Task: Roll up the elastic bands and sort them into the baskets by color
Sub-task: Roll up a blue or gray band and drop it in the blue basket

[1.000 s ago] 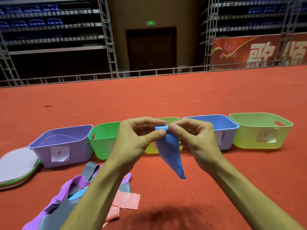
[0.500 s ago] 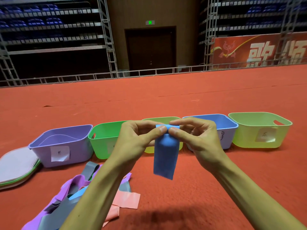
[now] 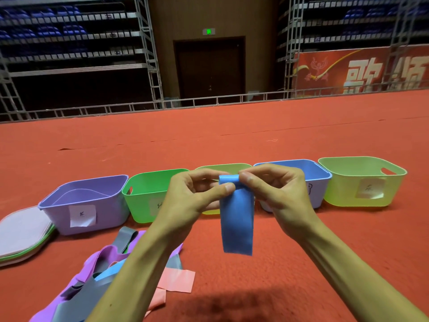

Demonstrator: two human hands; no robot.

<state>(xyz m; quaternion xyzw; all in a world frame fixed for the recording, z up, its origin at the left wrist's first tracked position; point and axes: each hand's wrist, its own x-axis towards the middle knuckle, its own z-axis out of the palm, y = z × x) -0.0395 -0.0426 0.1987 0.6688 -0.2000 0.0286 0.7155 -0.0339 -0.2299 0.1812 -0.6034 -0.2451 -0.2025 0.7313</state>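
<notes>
Blue band hangs in the air between both hands, in front of the row of baskets and above the red floor. Its top edge is turned over into a short roll, and the remainder hangs flat and free below. Left hand and right hand each pinch one end of that roll, fingers curled narrow upon it. Assessment: the material appears thin, light, limp and stretchy, so the roll is likely to spring loose if released. Hold is best taken at the two ends of the roll, under even tension. The blue basket stands just behind the right hand. Other bands lie heaped and unrolled on the floor near the left forearm.
</notes>
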